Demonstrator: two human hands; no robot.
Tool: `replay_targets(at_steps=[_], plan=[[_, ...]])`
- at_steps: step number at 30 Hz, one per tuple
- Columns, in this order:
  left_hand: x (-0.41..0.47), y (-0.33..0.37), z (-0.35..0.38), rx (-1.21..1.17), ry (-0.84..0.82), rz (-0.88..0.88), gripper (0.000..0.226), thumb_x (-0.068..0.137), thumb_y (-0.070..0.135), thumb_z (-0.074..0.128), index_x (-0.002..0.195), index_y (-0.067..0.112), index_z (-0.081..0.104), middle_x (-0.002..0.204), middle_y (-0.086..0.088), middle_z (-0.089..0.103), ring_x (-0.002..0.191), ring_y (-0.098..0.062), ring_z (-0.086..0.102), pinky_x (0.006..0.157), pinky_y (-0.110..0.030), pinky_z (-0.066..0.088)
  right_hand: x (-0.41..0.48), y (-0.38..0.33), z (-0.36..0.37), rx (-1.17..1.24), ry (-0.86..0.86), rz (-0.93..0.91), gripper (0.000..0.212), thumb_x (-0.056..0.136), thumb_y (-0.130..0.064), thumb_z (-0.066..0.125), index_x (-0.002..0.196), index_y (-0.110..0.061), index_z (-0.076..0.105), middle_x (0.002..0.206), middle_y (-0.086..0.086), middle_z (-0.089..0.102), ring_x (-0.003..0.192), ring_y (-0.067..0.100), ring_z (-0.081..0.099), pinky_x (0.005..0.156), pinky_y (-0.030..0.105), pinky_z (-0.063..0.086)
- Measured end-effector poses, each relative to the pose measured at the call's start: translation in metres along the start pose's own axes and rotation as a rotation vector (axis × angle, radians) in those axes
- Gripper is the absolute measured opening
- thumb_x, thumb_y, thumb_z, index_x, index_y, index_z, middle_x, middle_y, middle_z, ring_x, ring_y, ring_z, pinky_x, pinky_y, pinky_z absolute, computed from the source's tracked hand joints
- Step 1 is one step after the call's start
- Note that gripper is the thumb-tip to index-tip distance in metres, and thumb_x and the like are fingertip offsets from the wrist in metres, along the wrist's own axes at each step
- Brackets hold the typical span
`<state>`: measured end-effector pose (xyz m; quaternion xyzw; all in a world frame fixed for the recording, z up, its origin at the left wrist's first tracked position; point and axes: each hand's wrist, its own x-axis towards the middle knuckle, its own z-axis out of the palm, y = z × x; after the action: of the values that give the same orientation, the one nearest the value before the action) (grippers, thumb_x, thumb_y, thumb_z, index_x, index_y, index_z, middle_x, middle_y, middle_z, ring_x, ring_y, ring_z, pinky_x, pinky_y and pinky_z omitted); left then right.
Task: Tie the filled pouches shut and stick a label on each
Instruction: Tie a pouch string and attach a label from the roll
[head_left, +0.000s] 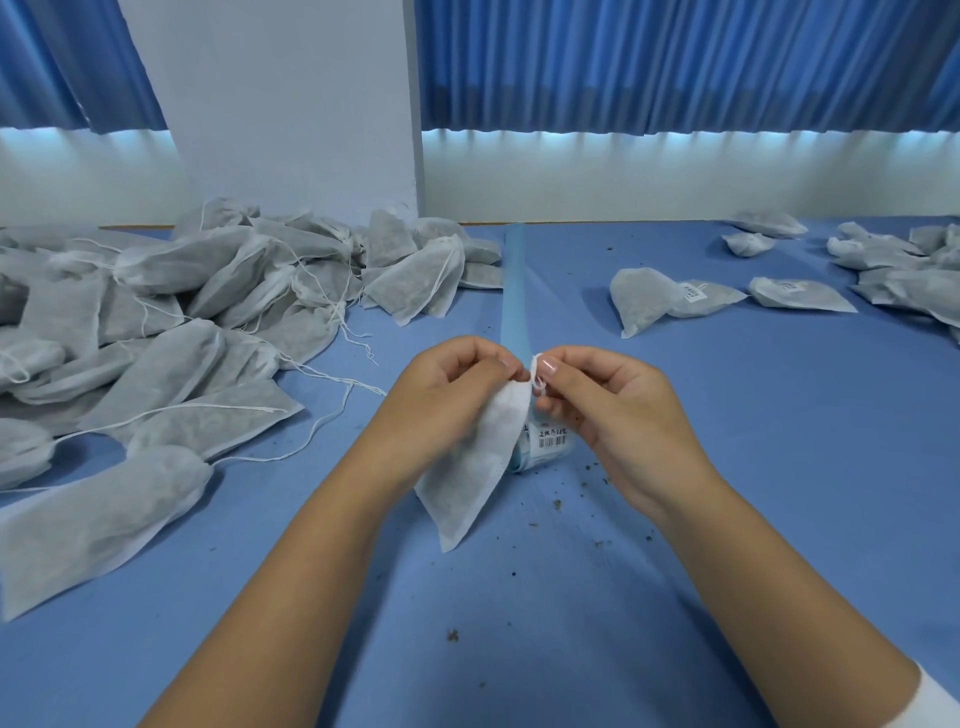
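Observation:
A white filled pouch hangs tilted above the blue table, its lower corner near the tabletop. My left hand grips the pouch at its gathered neck. My right hand pinches the thin white drawstring at the top of the neck, with a small loop showing under the thumb. Behind the pouch lies a roll of labels with a barcode on it, partly hidden by the pouch and my right hand. Its pale blue backing strip runs away across the table.
A big heap of pouches with loose strings covers the left of the table. Labelled pouches lie at the right, with several more at the far right edge. Dark crumbs dot the cloth near my hands.

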<state>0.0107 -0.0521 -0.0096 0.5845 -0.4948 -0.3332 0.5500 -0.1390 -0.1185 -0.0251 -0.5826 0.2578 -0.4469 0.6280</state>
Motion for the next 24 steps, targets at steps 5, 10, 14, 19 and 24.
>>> replay_targets(at_steps=[5, 10, 14, 19, 24], plan=[[0.0000, -0.0053, 0.0031, -0.009, -0.137, 0.000, 0.014, 0.085, 0.021, 0.063, 0.096, 0.026, 0.070, 0.093, 0.011, 0.077, 0.096, 0.001, 0.069, 0.083, -0.011, 0.049, 0.0009, 0.0020, 0.0000, 0.019, 0.007, -0.032, 0.007, 0.088, -0.011, 0.067, 0.087, -0.009, 0.074, 0.080, 0.005, 0.072, 0.076, 0.015, 0.067, 0.074, 0.021, 0.053], [-0.0002, -0.0070, 0.0033, 0.069, -0.205, 0.001, 0.024, 0.080, 0.027, 0.058, 0.101, 0.030, 0.071, 0.097, 0.005, 0.077, 0.105, -0.011, 0.069, 0.103, -0.034, 0.047, 0.0008, 0.0027, -0.0003, -0.022, 0.019, -0.101, 0.008, 0.090, -0.010, 0.066, 0.086, -0.009, 0.073, 0.074, 0.001, 0.071, 0.069, 0.013, 0.068, 0.069, 0.019, 0.053], [-0.0002, -0.0085, 0.0021, 0.061, -0.192, -0.017, 0.018, 0.077, 0.030, 0.064, 0.091, 0.033, 0.075, 0.092, -0.010, 0.076, 0.088, -0.012, 0.069, 0.089, -0.026, 0.048, 0.0015, 0.0030, -0.0004, -0.034, 0.029, -0.118, 0.008, 0.090, -0.010, 0.067, 0.085, -0.010, 0.073, 0.075, 0.001, 0.070, 0.072, 0.014, 0.067, 0.074, 0.020, 0.053], [0.0014, -0.0098, 0.0008, 0.080, -0.121, 0.003, 0.013, 0.089, 0.021, 0.071, 0.078, 0.025, 0.077, 0.076, -0.001, 0.073, 0.072, -0.008, 0.060, 0.074, -0.027, 0.044, 0.0028, 0.0024, -0.0021, -0.010, 0.046, -0.123, 0.007, 0.090, -0.008, 0.065, 0.088, -0.009, 0.072, 0.079, 0.001, 0.071, 0.074, 0.013, 0.069, 0.076, 0.021, 0.054], [0.0017, -0.0069, 0.0023, 0.075, -0.017, 0.008, 0.020, 0.090, 0.022, 0.071, 0.071, 0.024, 0.075, 0.063, 0.001, 0.071, 0.062, -0.009, 0.065, 0.065, -0.019, 0.049, 0.0066, -0.0029, -0.0084, -0.057, 0.124, -0.124, 0.009, 0.093, -0.010, 0.062, 0.089, -0.011, 0.070, 0.079, -0.004, 0.069, 0.077, 0.007, 0.067, 0.072, 0.021, 0.054]])
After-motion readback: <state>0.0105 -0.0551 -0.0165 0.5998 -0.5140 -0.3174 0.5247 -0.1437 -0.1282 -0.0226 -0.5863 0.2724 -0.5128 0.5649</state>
